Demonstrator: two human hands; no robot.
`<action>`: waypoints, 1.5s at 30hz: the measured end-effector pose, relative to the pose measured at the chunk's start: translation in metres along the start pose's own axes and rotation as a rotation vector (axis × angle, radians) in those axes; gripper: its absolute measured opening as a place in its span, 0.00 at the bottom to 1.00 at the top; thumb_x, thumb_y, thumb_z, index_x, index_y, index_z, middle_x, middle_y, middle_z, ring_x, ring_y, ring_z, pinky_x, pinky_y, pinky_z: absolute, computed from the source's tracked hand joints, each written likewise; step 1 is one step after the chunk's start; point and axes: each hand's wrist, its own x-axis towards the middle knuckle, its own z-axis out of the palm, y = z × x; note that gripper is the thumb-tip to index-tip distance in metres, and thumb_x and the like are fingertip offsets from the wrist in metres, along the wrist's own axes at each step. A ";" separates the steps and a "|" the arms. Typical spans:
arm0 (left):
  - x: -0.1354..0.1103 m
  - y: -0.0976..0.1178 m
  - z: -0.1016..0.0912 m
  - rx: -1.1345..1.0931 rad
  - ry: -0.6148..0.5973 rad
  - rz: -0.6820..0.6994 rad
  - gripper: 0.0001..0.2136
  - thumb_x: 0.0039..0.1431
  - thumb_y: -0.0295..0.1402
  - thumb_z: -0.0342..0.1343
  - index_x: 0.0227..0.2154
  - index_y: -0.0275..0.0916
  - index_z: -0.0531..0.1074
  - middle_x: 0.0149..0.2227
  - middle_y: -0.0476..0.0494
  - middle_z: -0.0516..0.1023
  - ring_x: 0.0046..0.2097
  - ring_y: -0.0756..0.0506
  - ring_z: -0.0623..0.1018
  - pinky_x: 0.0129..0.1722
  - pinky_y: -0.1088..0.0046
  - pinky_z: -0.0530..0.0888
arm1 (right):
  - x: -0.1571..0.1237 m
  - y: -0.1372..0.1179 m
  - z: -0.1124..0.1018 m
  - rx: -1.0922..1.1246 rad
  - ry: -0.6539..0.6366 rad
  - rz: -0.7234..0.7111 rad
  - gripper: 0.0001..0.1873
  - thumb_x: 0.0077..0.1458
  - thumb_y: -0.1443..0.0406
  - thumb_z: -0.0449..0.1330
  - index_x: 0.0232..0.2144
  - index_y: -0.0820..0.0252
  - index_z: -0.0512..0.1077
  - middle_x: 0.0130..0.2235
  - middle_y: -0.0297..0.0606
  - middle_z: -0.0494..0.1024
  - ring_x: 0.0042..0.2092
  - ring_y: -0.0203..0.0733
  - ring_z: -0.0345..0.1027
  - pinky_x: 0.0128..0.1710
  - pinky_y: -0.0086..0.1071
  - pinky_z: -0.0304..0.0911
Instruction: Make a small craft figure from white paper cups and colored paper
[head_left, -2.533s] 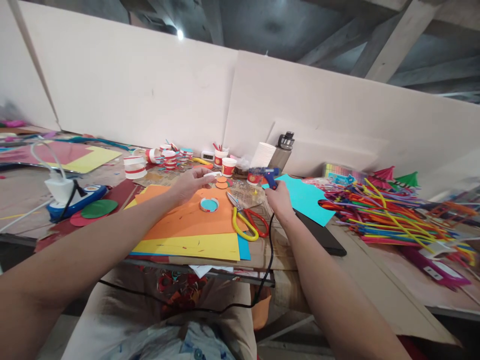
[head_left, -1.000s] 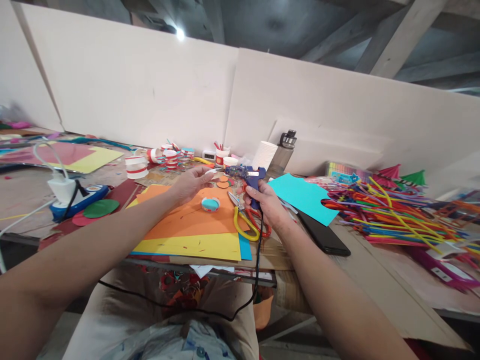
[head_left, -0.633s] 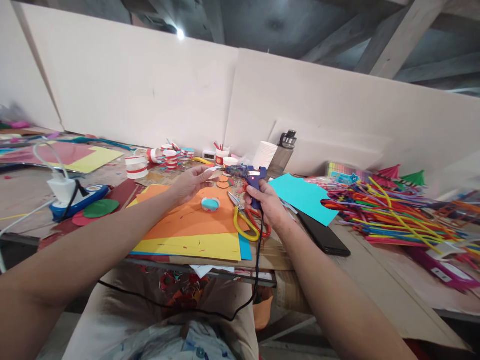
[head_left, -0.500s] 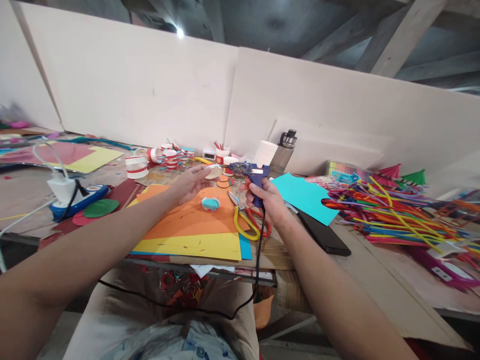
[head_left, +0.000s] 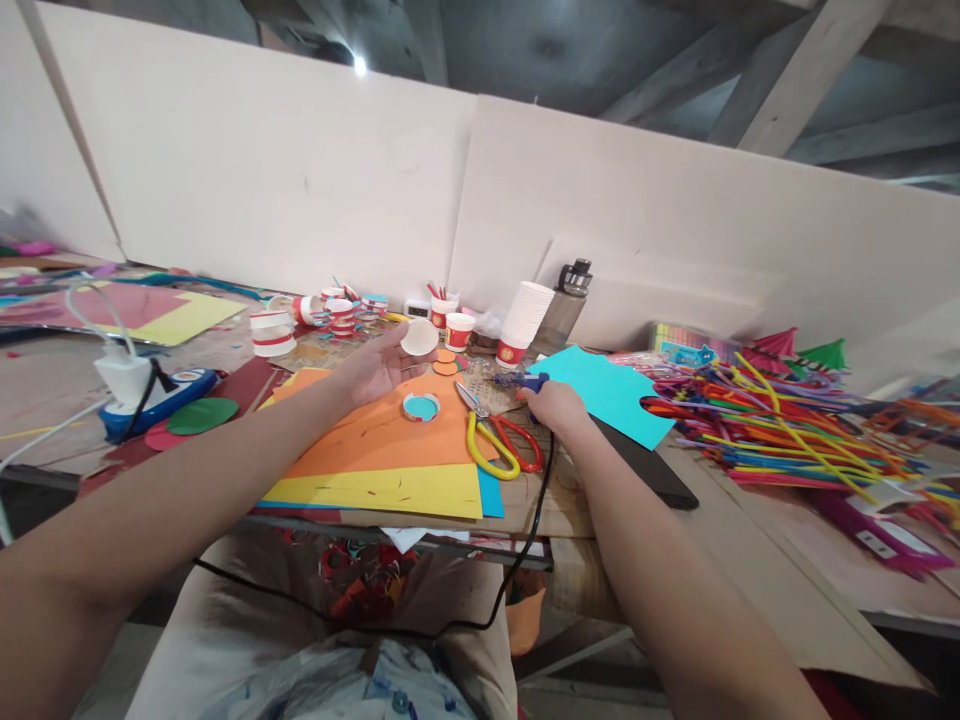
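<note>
My left hand [head_left: 379,368] holds up a small round off-white disc [head_left: 419,338], pinched at its edge above the orange paper [head_left: 337,430]. My right hand [head_left: 553,402] is wrapped round a blue hot glue gun [head_left: 525,380], which is low over the table beside the cyan paper [head_left: 600,390]; its black cord [head_left: 541,500] runs down across my lap. On the orange sheet lies a short white ring [head_left: 421,406] with a cyan middle. Scissors [head_left: 487,440] with one yellow and one red handle lie between my hands.
Paper cups [head_left: 459,330], a tall cup stack [head_left: 527,315] and a bottle [head_left: 562,310] stand at the back. Many pipe cleaners [head_left: 787,430] lie right, near a black phone [head_left: 652,470]. A blue power strip [head_left: 161,400] is at left, beside green paper circles [head_left: 202,415].
The glue gun has gone down and slightly right, away from the disc, in my right hand. My left hand has turned the disc so its flat face shows.
</note>
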 end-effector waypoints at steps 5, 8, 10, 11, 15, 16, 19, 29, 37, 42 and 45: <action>0.001 0.001 0.000 -0.027 -0.027 0.001 0.19 0.57 0.45 0.63 0.47 0.38 0.77 0.45 0.39 0.82 0.35 0.49 0.78 0.28 0.76 0.71 | -0.022 -0.017 -0.014 -0.042 0.092 -0.071 0.18 0.63 0.57 0.54 0.42 0.66 0.76 0.47 0.56 0.78 0.51 0.51 0.72 0.48 0.37 0.63; 0.001 0.001 0.002 -0.056 -0.035 0.003 0.19 0.57 0.44 0.64 0.47 0.38 0.77 0.43 0.39 0.82 0.32 0.50 0.76 0.29 0.76 0.71 | -0.044 -0.033 -0.014 0.013 -0.117 -0.294 0.18 0.65 0.54 0.52 0.39 0.59 0.75 0.40 0.45 0.81 0.41 0.45 0.74 0.39 0.33 0.62; 0.001 0.000 0.002 -0.063 -0.027 0.012 0.19 0.56 0.43 0.65 0.46 0.38 0.77 0.43 0.38 0.82 0.34 0.49 0.76 0.30 0.75 0.71 | -0.057 -0.040 -0.012 -0.098 -0.221 -0.350 0.15 0.59 0.54 0.59 0.39 0.60 0.75 0.40 0.46 0.80 0.41 0.48 0.74 0.37 0.33 0.62; 0.001 -0.001 0.002 -0.059 -0.024 0.016 0.18 0.55 0.42 0.65 0.45 0.38 0.77 0.44 0.38 0.82 0.35 0.49 0.77 0.31 0.75 0.72 | -0.062 -0.043 -0.011 -0.147 -0.241 -0.380 0.15 0.58 0.56 0.60 0.41 0.61 0.75 0.43 0.49 0.80 0.43 0.50 0.74 0.37 0.34 0.62; 0.000 -0.003 0.000 -0.007 -0.059 0.056 0.15 0.51 0.37 0.69 0.40 0.38 0.78 0.45 0.40 0.81 0.40 0.48 0.77 0.36 0.74 0.72 | -0.071 -0.045 -0.011 -0.223 -0.251 -0.415 0.18 0.58 0.63 0.60 0.49 0.64 0.72 0.52 0.58 0.75 0.49 0.55 0.74 0.41 0.35 0.64; -0.002 -0.003 0.000 0.013 -0.086 0.068 0.16 0.49 0.36 0.70 0.40 0.39 0.78 0.45 0.42 0.80 0.41 0.48 0.77 0.36 0.74 0.72 | -0.071 -0.045 -0.011 -0.223 -0.265 -0.418 0.18 0.58 0.64 0.59 0.50 0.65 0.71 0.51 0.58 0.76 0.48 0.55 0.75 0.40 0.36 0.64; -0.005 -0.002 0.001 0.081 -0.167 0.084 0.20 0.43 0.34 0.73 0.42 0.41 0.78 0.45 0.45 0.79 0.41 0.50 0.75 0.39 0.75 0.72 | -0.069 -0.043 -0.009 -0.187 -0.316 -0.383 0.16 0.57 0.65 0.58 0.48 0.64 0.71 0.45 0.55 0.80 0.44 0.55 0.76 0.36 0.36 0.64; -0.008 -0.003 0.009 0.173 -0.280 0.131 0.28 0.38 0.25 0.73 0.46 0.43 0.76 0.48 0.44 0.77 0.45 0.47 0.76 0.44 0.72 0.73 | -0.049 -0.035 0.000 0.357 -0.052 -0.216 0.19 0.50 0.64 0.62 0.45 0.59 0.68 0.35 0.43 0.79 0.35 0.47 0.73 0.31 0.33 0.62; -0.017 -0.003 0.014 0.231 -0.386 0.102 0.31 0.41 0.27 0.72 0.52 0.46 0.73 0.46 0.42 0.78 0.51 0.41 0.77 0.50 0.63 0.73 | -0.053 -0.053 0.014 1.425 -0.242 -0.217 0.15 0.46 0.62 0.63 0.37 0.55 0.65 0.30 0.32 0.76 0.29 0.37 0.71 0.28 0.32 0.68; -0.016 -0.009 0.014 0.351 -0.400 0.225 0.28 0.38 0.27 0.74 0.47 0.44 0.77 0.45 0.43 0.79 0.48 0.41 0.76 0.46 0.67 0.72 | -0.056 -0.061 0.020 1.505 -0.240 -0.217 0.20 0.44 0.60 0.68 0.38 0.55 0.65 0.28 0.29 0.73 0.23 0.31 0.63 0.21 0.26 0.60; -0.016 -0.012 0.017 0.384 -0.404 0.270 0.27 0.37 0.27 0.74 0.45 0.45 0.77 0.46 0.43 0.78 0.48 0.41 0.76 0.46 0.67 0.71 | -0.056 -0.063 0.018 1.528 -0.266 -0.209 0.23 0.41 0.58 0.71 0.36 0.55 0.65 0.23 0.23 0.66 0.20 0.29 0.56 0.16 0.24 0.52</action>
